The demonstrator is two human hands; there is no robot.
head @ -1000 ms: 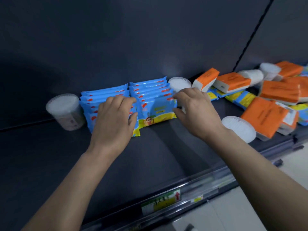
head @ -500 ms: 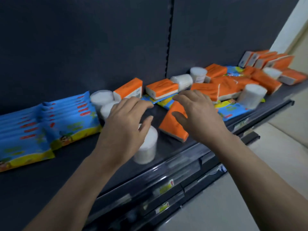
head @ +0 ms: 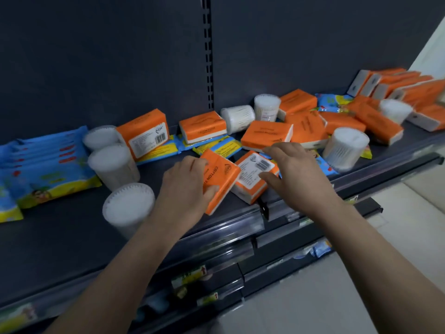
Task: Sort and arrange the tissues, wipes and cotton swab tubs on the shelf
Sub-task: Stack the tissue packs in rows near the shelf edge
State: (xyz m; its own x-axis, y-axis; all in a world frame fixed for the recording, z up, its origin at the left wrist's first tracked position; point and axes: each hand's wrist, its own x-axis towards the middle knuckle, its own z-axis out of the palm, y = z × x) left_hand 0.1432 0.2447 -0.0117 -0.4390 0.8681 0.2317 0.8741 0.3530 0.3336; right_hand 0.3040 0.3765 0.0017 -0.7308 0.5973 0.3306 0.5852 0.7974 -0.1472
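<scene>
Tissues: we are clasping an orange pack [head: 222, 172] in our left hand [head: 183, 189] at the shelf [head: 72, 237] front; just right of that grasp, our right hand [head: 298, 174] is lying slack-fingered, touching a second pack [head: 250, 179].

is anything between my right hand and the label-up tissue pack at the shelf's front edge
Nothing visible. The right hand hovers right at the label-up tissue pack, thumb by its edge; the left hand grips the neighbouring orange pack.
</scene>
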